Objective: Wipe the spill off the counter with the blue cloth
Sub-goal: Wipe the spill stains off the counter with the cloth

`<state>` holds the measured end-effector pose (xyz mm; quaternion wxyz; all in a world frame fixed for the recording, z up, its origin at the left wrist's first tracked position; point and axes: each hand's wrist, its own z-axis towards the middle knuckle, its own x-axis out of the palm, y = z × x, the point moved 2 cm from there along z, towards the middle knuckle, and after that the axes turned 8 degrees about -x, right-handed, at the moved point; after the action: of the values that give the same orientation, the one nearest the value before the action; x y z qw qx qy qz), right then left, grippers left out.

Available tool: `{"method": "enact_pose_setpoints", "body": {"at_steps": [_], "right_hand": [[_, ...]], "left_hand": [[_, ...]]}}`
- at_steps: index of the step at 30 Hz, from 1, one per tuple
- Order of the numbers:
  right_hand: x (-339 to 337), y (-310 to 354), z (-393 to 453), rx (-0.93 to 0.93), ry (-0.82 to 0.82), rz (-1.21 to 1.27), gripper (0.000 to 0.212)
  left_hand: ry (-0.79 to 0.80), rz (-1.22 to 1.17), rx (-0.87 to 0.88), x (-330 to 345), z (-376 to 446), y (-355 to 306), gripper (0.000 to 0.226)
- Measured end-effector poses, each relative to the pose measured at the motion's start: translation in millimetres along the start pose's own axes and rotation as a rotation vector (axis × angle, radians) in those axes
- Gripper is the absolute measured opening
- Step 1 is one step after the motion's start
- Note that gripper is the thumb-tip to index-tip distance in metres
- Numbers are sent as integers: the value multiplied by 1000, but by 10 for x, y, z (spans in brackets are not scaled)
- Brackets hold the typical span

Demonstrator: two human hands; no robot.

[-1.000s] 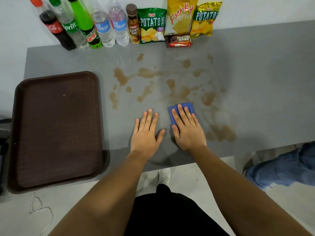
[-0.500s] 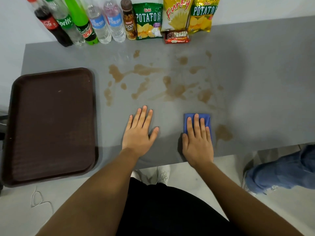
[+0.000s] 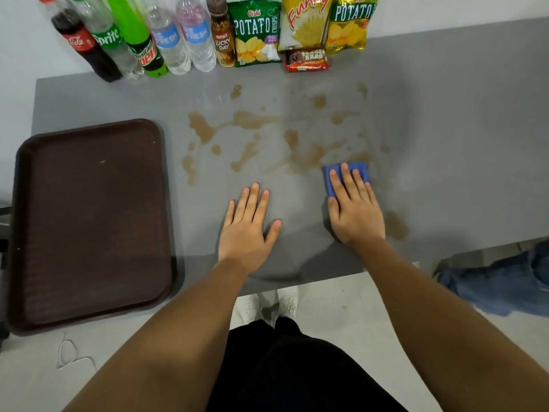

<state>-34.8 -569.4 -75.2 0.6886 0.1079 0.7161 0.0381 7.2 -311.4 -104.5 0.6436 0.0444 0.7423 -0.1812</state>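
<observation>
Head view: the right hand (image 3: 355, 211), flat on the cloth (image 3: 346, 173), had slid it from the bench's front edge into the spill (image 3: 300, 156). Left hand (image 3: 246, 230) lay spread, empty. Most stains remained.

The folded blue cloth (image 3: 359, 170) lies mostly hidden under the flat right hand (image 3: 355, 211), only its far edge showing. The tops of the plastic drink bottles (image 3: 166, 40) and yellow snack bags (image 3: 306, 22) at the far side are cut off. The dark brown plastic tray (image 3: 89, 221) hides the grey surface's (image 3: 460, 129) near-left corner.
</observation>
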Motion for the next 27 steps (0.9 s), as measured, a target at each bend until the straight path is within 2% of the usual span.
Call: {"method": "enact_pose_setpoints", "body": {"at_steps": [7,12,17,20,27], "right_hand": [[46,-175,-396,178,29,-20,64],[161,242,-593,255,63,-23,66],[156,420,-375,70,60,-5,64],[80,224,-207,-53,73,-14,63],[-72,-407,34,-160,84,-9,62]], "left_hand": [[3,2,-1,-21,-1,-18,71],[-2,-10,3,-32,-20,-18,72],[-2,-5,6,-36,-6,-14,72],[-1,-3,7,-24,-8,-1,71],[-25,8,-1,-21,-20,-5,71]]}}
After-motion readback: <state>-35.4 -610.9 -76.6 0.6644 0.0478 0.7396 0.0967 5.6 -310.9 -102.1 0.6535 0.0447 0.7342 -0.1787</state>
